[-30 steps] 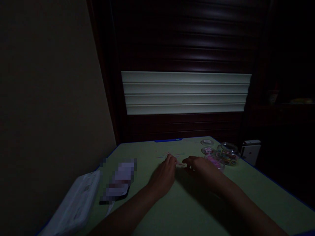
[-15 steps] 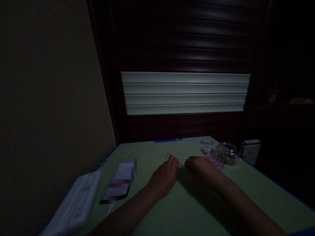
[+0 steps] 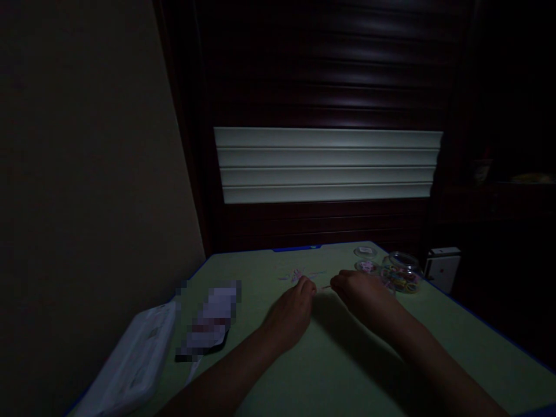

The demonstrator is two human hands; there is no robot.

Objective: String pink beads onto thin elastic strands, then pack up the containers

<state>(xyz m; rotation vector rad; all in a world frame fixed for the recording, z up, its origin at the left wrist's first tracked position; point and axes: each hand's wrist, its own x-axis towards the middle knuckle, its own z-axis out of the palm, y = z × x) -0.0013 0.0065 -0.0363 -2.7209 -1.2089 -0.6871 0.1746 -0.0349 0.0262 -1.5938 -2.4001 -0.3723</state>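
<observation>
A hard tug could snap the strand (image 3: 326, 287) pinched by the right hand (image 3: 365, 294); the left hand's (image 3: 289, 314) grip, I cannot tell.

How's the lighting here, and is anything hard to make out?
All in the head view: dim overall, brightest on the pale slatted panel; faint glare on the dark brown slats; the right hand and forearm shadow the green tabletop; blocky pixels hide an object at left; the thin pinkish strand barely shows.
</observation>
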